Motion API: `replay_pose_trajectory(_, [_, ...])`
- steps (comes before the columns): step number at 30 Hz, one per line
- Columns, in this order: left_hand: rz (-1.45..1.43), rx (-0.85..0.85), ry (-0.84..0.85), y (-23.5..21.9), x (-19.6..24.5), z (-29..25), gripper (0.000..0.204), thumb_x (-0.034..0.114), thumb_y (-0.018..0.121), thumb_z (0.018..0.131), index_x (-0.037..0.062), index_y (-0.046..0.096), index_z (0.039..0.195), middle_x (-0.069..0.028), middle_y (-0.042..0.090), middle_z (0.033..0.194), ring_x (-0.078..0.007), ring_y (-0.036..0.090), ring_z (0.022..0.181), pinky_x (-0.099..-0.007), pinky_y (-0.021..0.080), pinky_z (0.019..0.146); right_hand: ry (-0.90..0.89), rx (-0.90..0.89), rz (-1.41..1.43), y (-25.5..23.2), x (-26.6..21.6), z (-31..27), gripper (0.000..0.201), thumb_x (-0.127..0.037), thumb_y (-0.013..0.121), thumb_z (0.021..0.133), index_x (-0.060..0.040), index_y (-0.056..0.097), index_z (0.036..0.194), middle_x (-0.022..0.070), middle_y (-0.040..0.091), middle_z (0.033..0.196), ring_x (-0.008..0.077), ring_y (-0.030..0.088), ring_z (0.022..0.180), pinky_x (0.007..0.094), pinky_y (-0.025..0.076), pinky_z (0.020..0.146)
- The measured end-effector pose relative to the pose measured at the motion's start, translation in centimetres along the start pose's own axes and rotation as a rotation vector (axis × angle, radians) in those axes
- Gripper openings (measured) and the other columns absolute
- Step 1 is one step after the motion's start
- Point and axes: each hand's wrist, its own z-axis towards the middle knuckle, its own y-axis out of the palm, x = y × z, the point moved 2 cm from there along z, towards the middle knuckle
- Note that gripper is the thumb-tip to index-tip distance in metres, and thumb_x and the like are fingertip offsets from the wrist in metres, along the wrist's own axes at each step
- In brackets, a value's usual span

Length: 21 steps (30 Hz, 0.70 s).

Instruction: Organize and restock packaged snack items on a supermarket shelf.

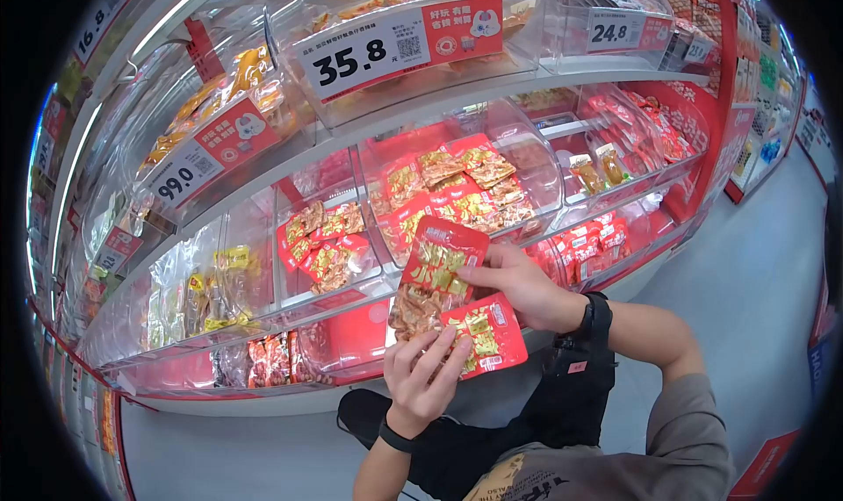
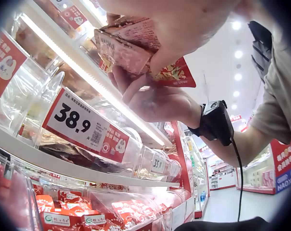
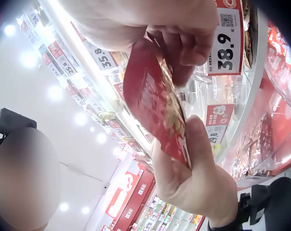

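Fingers of both hands closed on two red snack packets. Right hand (image 1: pixel 527 288) pinches right edge of the upper packet (image 1: pixel 436 268), thumb on front. Left hand (image 1: pixel 423 378) grips near ends, fingertips at the overlap with the lower packet (image 1: pixel 492 332). Both packets held in front of the bins (image 1: pixel 338 295).

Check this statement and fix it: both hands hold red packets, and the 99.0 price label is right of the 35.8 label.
One error: the head view shows the 99.0 label left of the 35.8 label. The left hand and right hand do hold red packets.
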Motion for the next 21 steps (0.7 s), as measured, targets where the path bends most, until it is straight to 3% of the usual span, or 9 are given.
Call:
replay_pose_trajectory(2, [-0.014,-0.015,0.032,0.1,0.2,-0.5,0.031,0.005,0.066,0.069,0.0106,0.068,0.099,-0.0026,0.065,0.104,-0.0196,0.058,0.088,-0.0320,0.043,0.074,-0.157,0.104,-0.010,-0.1,-1.2,0.8,0.019,-0.018,0.058,0.090,0.0013,0.059,0.092,0.0025,0.063,0.076,0.0059,0.055,0.056,0.0217,0.042,0.050])
replay_pose_trajectory(5, [-0.153,-0.004,-0.015,0.1,0.4,-1.0,0.031,0.002,0.065,0.069,0.0077,0.068,0.099,-0.0036,0.065,0.100,-0.0194,0.059,0.086,-0.0305,0.045,0.070,-0.408,0.226,-0.262,-1.3,-4.7,3.8,0.019,-0.018,0.057,0.090,0.0011,0.059,0.086,0.0029,0.062,0.068,0.0076,0.054,0.050,0.0233,0.042,0.046])
replay_pose_trajectory(8, [-0.261,0.052,-0.095,0.3,0.3,-0.9,0.037,-0.005,0.068,0.063,0.0011,0.064,0.099,-0.0099,0.065,0.090,-0.0244,0.060,0.075,-0.0315,0.048,0.063,-0.481,0.283,-0.511,-4.3,-4.8,9.0,0.020,-0.017,0.058,0.089,0.0003,0.060,0.078,0.0031,0.058,0.060,0.0093,0.054,0.045,0.0249,0.041,0.042])
replay_pose_trajectory(9, [-0.301,0.063,-0.136,0.3,0.2,-0.9,0.038,-0.007,0.069,0.062,-0.0004,0.063,0.099,-0.0118,0.065,0.087,-0.0262,0.060,0.073,-0.0319,0.048,0.062,-0.410,0.345,-0.558,-5.1,-3.8,10.6,0.022,-0.016,0.059,0.087,0.0013,0.060,0.074,0.0051,0.058,0.059,0.0098,0.055,0.045,0.0254,0.042,0.042])
replay_pose_trajectory(11, [-0.372,0.095,-0.225,0.3,-0.1,-1.1,0.032,-0.008,0.065,0.068,-0.0029,0.061,0.099,-0.0149,0.064,0.083,-0.0268,0.061,0.068,-0.0317,0.049,0.063,-0.226,0.199,-0.592,-5.5,-1.8,12.4,0.022,-0.017,0.063,0.083,0.0031,0.060,0.075,0.0123,0.062,0.065,0.0167,0.061,0.054,0.0292,0.047,0.048])
replay_pose_trajectory(14, [-0.388,0.152,-0.416,-0.2,-0.1,-1.8,0.032,-0.008,0.063,0.071,-0.0053,0.059,0.102,-0.0155,0.063,0.083,-0.0246,0.063,0.071,-0.0293,0.049,0.064,-0.369,0.082,-1.195,-4.7,-1.0,13.0,0.025,-0.019,0.068,0.080,0.0042,0.062,0.087,0.0115,0.064,0.069,0.0194,0.063,0.061,0.0318,0.049,0.057])
replay_pose_trajectory(17, [-0.514,0.198,-0.622,0.1,-0.8,-2.6,0.031,-0.006,0.061,0.075,-0.0080,0.056,0.105,-0.0144,0.063,0.083,-0.0187,0.063,0.074,-0.0275,0.049,0.065,-0.143,0.021,-1.263,-4.2,-1.3,11.8,0.033,-0.020,0.073,0.072,0.0048,0.063,0.091,0.0171,0.065,0.072,0.0279,0.066,0.072,0.0366,0.051,0.065])
replay_pose_trajectory(18, [-0.549,0.205,-0.697,0.0,-0.8,-2.6,0.031,-0.003,0.059,0.079,-0.0096,0.053,0.109,-0.0132,0.063,0.083,-0.0143,0.061,0.076,-0.0265,0.048,0.068,-0.250,0.110,-1.397,-4.3,-1.2,11.8,0.030,-0.020,0.074,0.071,0.0024,0.064,0.088,0.0164,0.064,0.071,0.0273,0.066,0.072,0.0373,0.051,0.065])
replay_pose_trajectory(21, [-0.731,0.256,-0.862,-0.3,-1.0,-2.5,0.027,0.002,0.050,0.087,-0.0091,0.051,0.112,-0.0087,0.062,0.092,-0.0113,0.059,0.080,-0.0244,0.046,0.073,-0.571,0.281,-1.071,-3.5,-2.2,10.4,0.027,-0.024,0.069,0.078,0.0017,0.061,0.081,0.0149,0.065,0.073,0.0262,0.064,0.066,0.0348,0.050,0.060])
